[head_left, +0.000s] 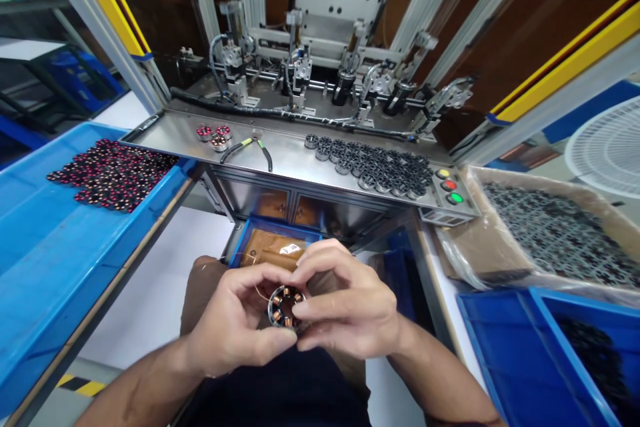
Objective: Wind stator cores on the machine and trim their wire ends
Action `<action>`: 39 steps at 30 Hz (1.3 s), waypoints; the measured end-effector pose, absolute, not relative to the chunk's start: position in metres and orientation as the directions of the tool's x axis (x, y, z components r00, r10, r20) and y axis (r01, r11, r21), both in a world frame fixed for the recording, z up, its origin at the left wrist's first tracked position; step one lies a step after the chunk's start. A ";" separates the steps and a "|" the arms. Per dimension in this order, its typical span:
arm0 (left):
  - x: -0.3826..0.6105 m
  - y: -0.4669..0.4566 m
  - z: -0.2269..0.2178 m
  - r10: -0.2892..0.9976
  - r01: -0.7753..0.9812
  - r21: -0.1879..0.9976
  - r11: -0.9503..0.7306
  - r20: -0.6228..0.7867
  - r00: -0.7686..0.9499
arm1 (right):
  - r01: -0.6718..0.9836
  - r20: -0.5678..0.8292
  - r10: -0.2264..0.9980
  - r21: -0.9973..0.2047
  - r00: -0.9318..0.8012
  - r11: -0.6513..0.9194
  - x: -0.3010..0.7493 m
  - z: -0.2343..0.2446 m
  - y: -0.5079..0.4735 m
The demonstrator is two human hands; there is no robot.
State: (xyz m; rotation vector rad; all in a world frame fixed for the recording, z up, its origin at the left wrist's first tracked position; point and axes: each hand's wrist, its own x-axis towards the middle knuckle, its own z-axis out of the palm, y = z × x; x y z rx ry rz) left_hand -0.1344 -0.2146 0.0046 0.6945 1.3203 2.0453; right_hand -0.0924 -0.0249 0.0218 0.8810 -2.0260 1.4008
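Note:
Over my lap, my left hand and my right hand both grip a small round motor stator. Copper coils ring its inside, set in a dark frame with a pale rim, and its open face is turned up to me. The left fingers and thumb close around its left and lower side. On the right side, my right fingertips press against the rim and over part of the coils, hiding them. A thin loose wire sticks out near the left fingers.
Diagonal cutters and several wound stators lie on the metal bench, with rows of dark unwound cores beside the button box. A blue tray stands left; a lined carton and blue bin stand right.

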 end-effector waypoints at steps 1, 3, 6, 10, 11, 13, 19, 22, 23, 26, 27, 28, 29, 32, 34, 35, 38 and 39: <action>-0.134 -0.214 0.005 0.736 -0.227 0.919 -0.323 0.093 -0.671 | -0.763 0.731 -0.227 -0.594 -0.644 0.254 -0.093 0.023 -0.026; -0.134 -0.213 0.006 0.750 -0.248 0.916 -0.315 0.080 -0.657 | -0.772 0.743 -0.225 -0.569 -0.630 0.284 -0.090 0.023 -0.027; -0.135 -0.212 0.004 0.752 -0.283 0.916 -0.286 0.031 -0.659 | -0.763 0.774 -0.180 -0.505 -0.607 0.403 -0.080 0.019 -0.028; -0.133 -0.210 0.001 0.736 -0.283 0.904 -0.320 0.049 -0.676 | -0.739 0.840 -0.105 -0.401 -0.532 0.542 -0.064 0.008 -0.033; -0.132 -0.210 0.001 0.723 -0.240 0.910 -0.337 0.087 -0.685 | -0.728 0.855 -0.071 -0.391 -0.514 0.564 -0.061 0.006 -0.035; -0.129 -0.208 0.001 0.675 -0.097 0.928 -0.360 0.188 -0.714 | -0.698 0.875 0.012 -0.394 -0.484 0.598 -0.057 0.003 -0.040; -0.124 -0.205 -0.003 0.453 0.343 0.875 -0.341 0.473 -0.755 | -0.593 0.818 0.184 -0.531 -0.545 0.605 -0.053 0.003 -0.056; -0.121 -0.204 -0.005 0.413 0.390 0.860 -0.329 0.502 -0.759 | -0.560 0.733 0.309 -0.669 -0.606 0.488 -0.053 0.002 -0.068; -0.120 -0.204 -0.005 0.404 0.387 0.861 -0.330 0.499 -0.767 | -0.544 0.693 0.355 -0.716 -0.627 0.438 -0.053 0.001 -0.071; -0.116 -0.203 -0.006 0.399 0.318 0.887 -0.334 0.439 -0.805 | -0.509 0.620 0.435 -0.785 -0.653 0.353 -0.055 0.000 -0.078; -0.115 -0.203 -0.006 0.419 0.273 0.900 -0.340 0.405 -0.813 | -0.510 0.625 0.431 -0.781 -0.652 0.360 -0.056 0.000 -0.077; -0.116 -0.203 -0.006 0.451 0.218 0.911 -0.351 0.369 -0.813 | -0.516 0.641 0.413 -0.767 -0.647 0.381 -0.057 -0.001 -0.076; -0.117 -0.204 -0.007 0.496 0.157 0.919 -0.361 0.332 -0.802 | -0.523 0.659 0.391 -0.750 -0.642 0.405 -0.059 -0.001 -0.074; -0.127 -0.208 -0.010 0.635 0.004 0.942 -0.334 0.228 -0.738 | -0.537 0.691 0.327 -0.714 -0.644 0.450 -0.061 -0.004 -0.065; -0.135 -0.213 -0.011 0.713 -0.022 0.969 -0.248 0.167 -0.681 | -0.540 0.691 0.302 -0.710 -0.657 0.452 -0.062 -0.007 -0.060; -0.138 -0.216 -0.012 0.748 -0.025 0.977 -0.213 0.146 -0.648 | -0.543 0.690 0.290 -0.710 -0.663 0.448 -0.062 -0.007 -0.058; -0.144 -0.219 -0.015 0.821 -0.088 0.975 -0.205 0.123 -0.557 | -0.553 0.690 0.249 -0.706 -0.680 0.442 -0.061 -0.007 -0.053; -0.145 -0.219 -0.015 0.832 -0.127 0.967 -0.222 0.120 -0.542 | -0.554 0.689 0.233 -0.703 -0.686 0.446 -0.061 -0.006 -0.052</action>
